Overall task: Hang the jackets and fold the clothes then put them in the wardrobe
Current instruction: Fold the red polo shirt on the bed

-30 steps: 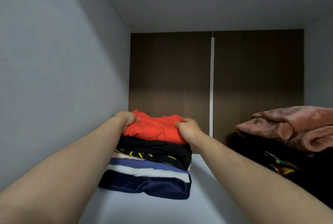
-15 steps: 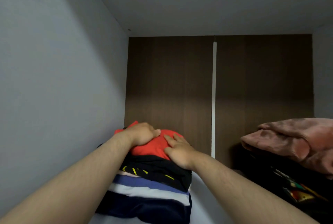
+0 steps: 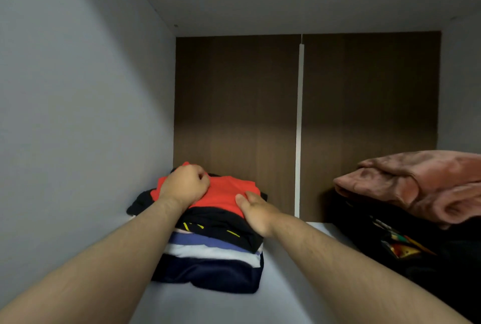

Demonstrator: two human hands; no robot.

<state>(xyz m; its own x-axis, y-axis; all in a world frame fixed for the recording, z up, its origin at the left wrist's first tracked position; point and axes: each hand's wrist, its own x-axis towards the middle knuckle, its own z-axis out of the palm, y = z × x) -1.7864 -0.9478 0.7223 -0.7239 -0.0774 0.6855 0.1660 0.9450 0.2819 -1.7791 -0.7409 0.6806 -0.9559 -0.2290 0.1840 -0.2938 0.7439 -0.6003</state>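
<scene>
A folded red garment lies on top of a stack of folded clothes on the white wardrobe shelf, close to the left wall. Under it are a black piece with yellow marks, a blue and white one, and a navy one. My left hand sits on the red garment's far left corner with its fingers curled into the cloth. My right hand holds the garment's near right edge, thumb on top and fingers hidden down the side of the stack.
A crumpled pink blanket lies on a dark pile of clothes at the right of the shelf. The grey left wall, the brown back panel and the ceiling close in the compartment. Bare shelf runs between the two piles.
My left hand slid toward the back left corner of the red garment and curled. My right hand shifted to the right front edge. The view pulled back slightly.
</scene>
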